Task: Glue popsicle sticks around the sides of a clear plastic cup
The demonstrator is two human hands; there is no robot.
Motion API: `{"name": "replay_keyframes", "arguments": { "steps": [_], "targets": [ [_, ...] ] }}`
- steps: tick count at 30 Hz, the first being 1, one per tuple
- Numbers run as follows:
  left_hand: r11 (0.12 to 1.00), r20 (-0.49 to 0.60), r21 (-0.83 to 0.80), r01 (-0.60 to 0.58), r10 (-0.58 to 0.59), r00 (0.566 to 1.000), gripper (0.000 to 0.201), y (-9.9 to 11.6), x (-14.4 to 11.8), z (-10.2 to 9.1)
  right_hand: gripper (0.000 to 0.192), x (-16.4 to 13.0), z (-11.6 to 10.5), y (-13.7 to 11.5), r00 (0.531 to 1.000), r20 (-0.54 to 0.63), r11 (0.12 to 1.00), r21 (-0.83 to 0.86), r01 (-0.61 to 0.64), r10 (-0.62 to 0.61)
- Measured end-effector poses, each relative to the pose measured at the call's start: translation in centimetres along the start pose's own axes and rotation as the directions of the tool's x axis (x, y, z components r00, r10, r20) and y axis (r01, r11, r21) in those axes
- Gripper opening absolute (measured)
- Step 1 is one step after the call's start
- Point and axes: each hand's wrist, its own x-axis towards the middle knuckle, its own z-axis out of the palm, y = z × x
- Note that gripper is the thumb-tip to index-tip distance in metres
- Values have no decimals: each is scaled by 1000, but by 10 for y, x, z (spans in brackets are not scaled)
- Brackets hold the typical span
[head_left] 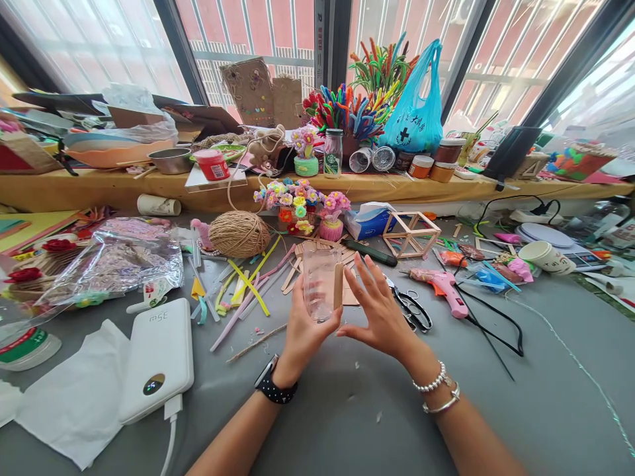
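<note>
A clear plastic cup (320, 281) stands upright above the grey counter (347, 410), near the middle of the view, with a flat wooden stick (338, 286) set upright against its right side. The left hand (303, 330) rises from below with its wrist bent back and its fingers (325, 324) curled around the lower part of the cup, the thumb lying across the front near the stick's lower end. The right hand (381, 311) is held open just to the right of the cup, palm turned toward it, its fingers (370, 277) straight and slightly spread; whether a fingertip touches the stick cannot be told. A black watch (272, 383) sits on the left wrist and two bracelets (439, 390) on the right; both forearms reach in from the bottom edge and angle toward each other. Behind the cup lies a loose heap of more wooden sticks (297, 264), and beyond it a ball of twine (239, 233) and small pots of bright flowers (297, 201). To the right lie scissors (414, 309) and a pink glue gun (444, 287) with its black cord, near an open frame of sticks (411, 233). To the left, a white power bank (159, 357) rests partly on a sheet of white paper (74, 396).
</note>
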Motion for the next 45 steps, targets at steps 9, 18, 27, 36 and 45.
{"name": "replay_keyframes", "arguments": {
  "steps": [9,18,27,36,45],
  "targets": [
    [991,-43,-49,126,-128,991,78,-2,6,-3,25,-1,-6,25,864,-185,882,160,-444,468],
    [834,11,-477,278,-310,951,63,3,13,-10,22,-9,-24,49,637,65,627,-278,-728,768],
    [837,-205,-542,72,-215,955,57,8,15,-11,21,-13,-27,53,499,269,567,-372,-735,824],
    [823,-242,-566,57,-231,942,55,7,15,-11,24,-11,-39,74,478,157,500,-384,-776,864],
    [846,-200,-526,85,-221,954,52,7,14,-11,25,7,-42,85,425,161,452,-411,-791,891]
  ]
}}
